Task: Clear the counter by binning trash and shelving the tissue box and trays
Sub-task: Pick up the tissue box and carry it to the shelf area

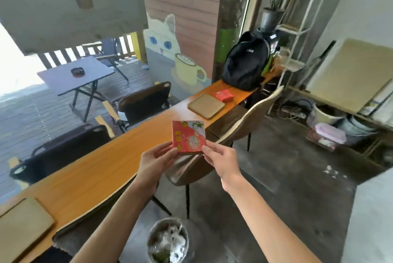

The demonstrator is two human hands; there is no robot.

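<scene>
- I have the flat red printed tissue box [188, 137] pinched at its lower corners, left hand [156, 157] and right hand [221, 159] both gripping, raised over the long orange wooden counter [89, 169] edge.
- Its print is too blurred to read.
- A second red pack [224, 95] and a tan square tray [206, 106] lie by the black backpack [246, 60]; another tan tray [23, 224] lies near left.
- The grey bin of crumpled white trash [169, 241] stands below my arms.
</scene>
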